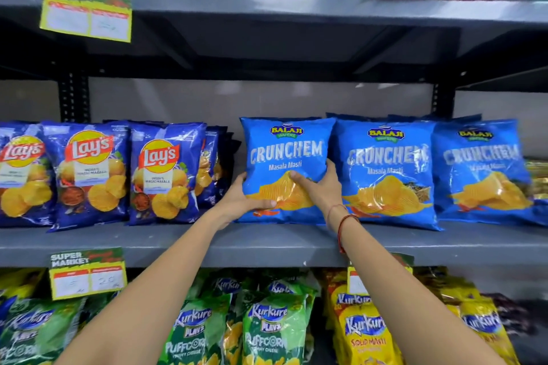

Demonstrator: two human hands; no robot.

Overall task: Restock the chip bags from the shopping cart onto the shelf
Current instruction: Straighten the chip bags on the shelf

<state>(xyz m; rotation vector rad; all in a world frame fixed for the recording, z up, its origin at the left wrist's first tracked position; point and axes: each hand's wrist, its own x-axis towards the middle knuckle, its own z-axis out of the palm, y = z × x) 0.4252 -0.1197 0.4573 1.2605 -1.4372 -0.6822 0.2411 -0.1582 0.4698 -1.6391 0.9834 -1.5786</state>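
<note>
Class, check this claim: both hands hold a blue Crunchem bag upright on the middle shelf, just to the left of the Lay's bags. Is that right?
Not quite. The head view shows the left hand and right hand holding the Crunchem bag upright on the middle shelf, but to the right of the Lay's bags.

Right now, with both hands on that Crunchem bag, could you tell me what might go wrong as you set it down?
1. The held Crunchem bag stands near the front edge of the middle shelf; released there, it may tip forward and fall.
2. Its right edge touches the neighbouring Crunchem bag, so pushing it sideways could topple that row.
3. The left hand and right hand press the front and could crush the chips.
</note>
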